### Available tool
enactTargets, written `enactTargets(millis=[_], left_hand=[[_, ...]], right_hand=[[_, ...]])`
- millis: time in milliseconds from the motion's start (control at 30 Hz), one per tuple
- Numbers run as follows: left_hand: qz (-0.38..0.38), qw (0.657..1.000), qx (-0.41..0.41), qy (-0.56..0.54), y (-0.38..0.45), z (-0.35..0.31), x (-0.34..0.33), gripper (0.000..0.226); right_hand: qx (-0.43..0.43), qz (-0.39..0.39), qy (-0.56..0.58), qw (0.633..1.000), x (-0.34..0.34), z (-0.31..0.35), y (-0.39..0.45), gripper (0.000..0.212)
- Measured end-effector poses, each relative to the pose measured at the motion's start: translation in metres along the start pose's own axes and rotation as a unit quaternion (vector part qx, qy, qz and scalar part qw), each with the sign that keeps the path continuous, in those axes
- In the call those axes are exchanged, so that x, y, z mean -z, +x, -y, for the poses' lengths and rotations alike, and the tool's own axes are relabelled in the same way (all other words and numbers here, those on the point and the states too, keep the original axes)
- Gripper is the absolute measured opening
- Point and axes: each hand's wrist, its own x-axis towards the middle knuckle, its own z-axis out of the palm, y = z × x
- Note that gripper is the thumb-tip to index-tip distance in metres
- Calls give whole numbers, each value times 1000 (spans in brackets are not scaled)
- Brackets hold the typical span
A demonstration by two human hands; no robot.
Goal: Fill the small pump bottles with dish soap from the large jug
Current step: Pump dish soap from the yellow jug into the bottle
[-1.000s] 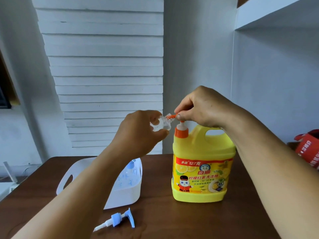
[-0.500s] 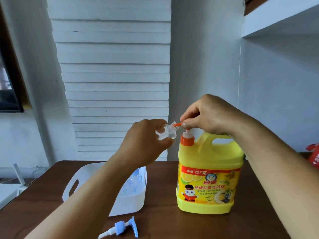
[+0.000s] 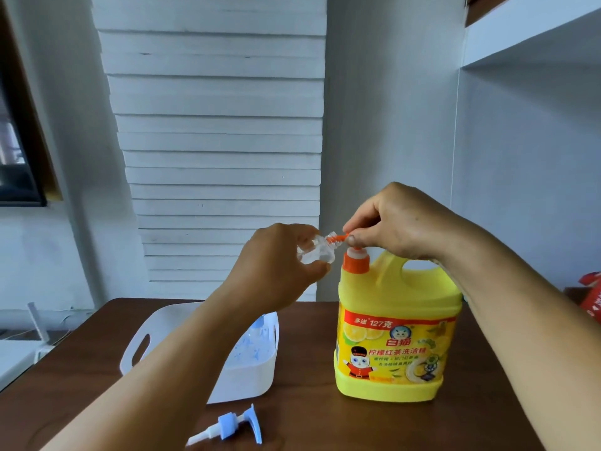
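Observation:
A large yellow jug of dish soap stands on the brown table, its orange pump on top. My right hand rests over the pump head, fingers closed on it, and the orange spout points left. My left hand holds a small clear bottle tilted, its open neck against the spout tip. The bottle's blue and white pump top lies loose on the table near the front.
A white basket left of the jug holds several more small clear bottles with blue tops. A red item sits at the table's right edge. A grey wall and a white slatted panel stand behind the table.
The camera has tilted up, so everything sits lower in view. Both hands keep the same grip, bottle neck still at the spout; the pump head looks pressed slightly lower.

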Motion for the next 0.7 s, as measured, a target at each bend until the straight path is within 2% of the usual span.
enactTargets(millis=[167,300,700], left_hand=[[-22,1000,-2,-11,2,-1,4,33],[-2,1000,-3,0,-1,2,-1,37],[-14,1000,-6,-12,2,3,2,34]], right_hand=[[4,-12,2,1000,8,3,3,14],[0,-2,-10,1000,-1,1,-1,16],[0,-1,-12,1000,8,5,3,12]])
